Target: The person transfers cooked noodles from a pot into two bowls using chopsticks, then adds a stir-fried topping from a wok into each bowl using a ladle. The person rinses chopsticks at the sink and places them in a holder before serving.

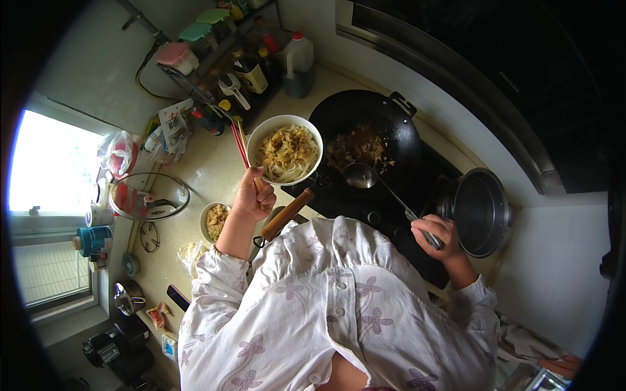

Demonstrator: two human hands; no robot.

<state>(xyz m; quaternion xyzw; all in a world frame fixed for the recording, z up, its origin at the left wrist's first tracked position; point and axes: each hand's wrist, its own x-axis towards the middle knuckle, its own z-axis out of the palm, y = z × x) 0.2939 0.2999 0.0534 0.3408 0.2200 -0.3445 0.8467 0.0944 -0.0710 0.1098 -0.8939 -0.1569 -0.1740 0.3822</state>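
Note:
My left hand (255, 195) grips a pair of chopsticks (240, 146), with its thumb at the rim of a white bowl (251, 159). What bears the bowl's underside is hidden. Pale noodles (279, 172) fill it, topped with chopped cooked vegetables (288, 145). In my right hand (436, 235) is the handle of a metal ladle (360, 176), whose cup hangs over the near edge of a black wok (401, 132). Brownish sauce and chopped bits (364, 144) lie in the wok. A wooden handle (287, 214) points toward my body between the two hands.
The wok sits on a black stove (376, 217), with a steel pot (479, 212) to its right. At left stand a glass lid (149, 196) and a small bowl of food (215, 222). Bottles (252, 71) and a jug (299, 63) crowd the back corner. A phone (178, 297) lies left.

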